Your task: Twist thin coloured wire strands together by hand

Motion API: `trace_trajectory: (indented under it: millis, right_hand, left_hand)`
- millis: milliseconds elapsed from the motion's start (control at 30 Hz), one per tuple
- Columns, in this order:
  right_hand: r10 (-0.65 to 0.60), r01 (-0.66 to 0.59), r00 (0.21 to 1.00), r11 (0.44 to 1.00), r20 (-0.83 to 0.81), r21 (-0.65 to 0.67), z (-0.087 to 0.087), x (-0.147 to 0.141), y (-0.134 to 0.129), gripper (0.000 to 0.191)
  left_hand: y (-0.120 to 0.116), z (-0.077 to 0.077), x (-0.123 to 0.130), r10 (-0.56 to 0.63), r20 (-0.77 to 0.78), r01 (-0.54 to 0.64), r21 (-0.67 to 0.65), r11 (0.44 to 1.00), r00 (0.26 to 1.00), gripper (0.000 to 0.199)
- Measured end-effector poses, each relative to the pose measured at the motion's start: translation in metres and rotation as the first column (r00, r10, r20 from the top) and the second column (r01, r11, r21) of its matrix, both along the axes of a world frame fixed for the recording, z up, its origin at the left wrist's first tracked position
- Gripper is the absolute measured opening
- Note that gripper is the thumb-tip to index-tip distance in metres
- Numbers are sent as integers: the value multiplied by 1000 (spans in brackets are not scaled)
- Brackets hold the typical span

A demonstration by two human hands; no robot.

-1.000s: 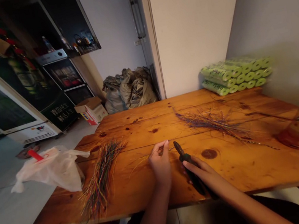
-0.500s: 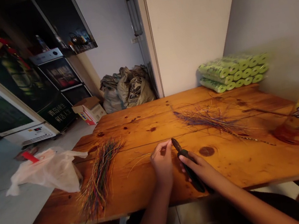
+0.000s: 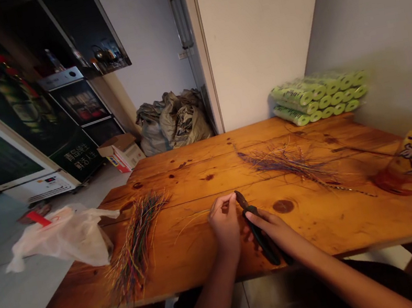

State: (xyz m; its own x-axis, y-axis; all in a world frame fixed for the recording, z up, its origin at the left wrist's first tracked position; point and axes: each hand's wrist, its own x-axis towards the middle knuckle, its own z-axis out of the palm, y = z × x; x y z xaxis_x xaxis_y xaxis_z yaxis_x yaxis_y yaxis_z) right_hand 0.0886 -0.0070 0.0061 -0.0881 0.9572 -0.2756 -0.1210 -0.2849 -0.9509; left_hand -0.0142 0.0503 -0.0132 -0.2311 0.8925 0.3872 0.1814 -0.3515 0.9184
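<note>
My right hand (image 3: 268,225) is wrapped round the dark handles of a pair of pliers (image 3: 260,237), whose jaws point up and away from me. Right beside the jaws, my left hand (image 3: 224,222) pinches thumb against fingertips. A thin yellowish wire (image 3: 191,220) runs out to the left from behind that hand; its end at the fingertips is too small to make out. Left of my hands lies a bundle of coloured wires (image 3: 141,239). Farther off on the right, a looser pile of purple and orange wires (image 3: 287,163) is spread on the wooden table (image 3: 217,263).
A white plastic bag (image 3: 72,236) sits at the table's left edge. Green-wrapped rolls (image 3: 319,97) are stacked at the back right. On the right stands a large bottle of orange liquid (image 3: 402,180). Behind the table are stuffed sacks (image 3: 174,122) and a cardboard box (image 3: 122,153).
The view has shifted very slightly. The pliers' handles look a little farther apart. Both hands otherwise keep their place, with the jaws still beside the left fingertips.
</note>
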Motion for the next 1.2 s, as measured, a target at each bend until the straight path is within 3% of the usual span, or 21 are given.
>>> trace_trajectory:
  millis: [500, 867, 1200]
  right_hand:
    - [3, -5, 998, 1000, -67, -29, -1, -6, 0, 40]
    - [31, -124, 925, 967, -378, -223, -13, 3, 4, 46]
    - [74, -153, 911, 974, -406, -166, -13, 8, 6, 41]
  left_hand:
    - [-2, 1, 1, 4, 87, 3, -74, 997, 996, 19]
    - [5, -3, 3, -31, 37, 35, -93, 995, 999, 18]
    - [12, -8, 0, -40, -37, 35, -115, 993, 999, 19]
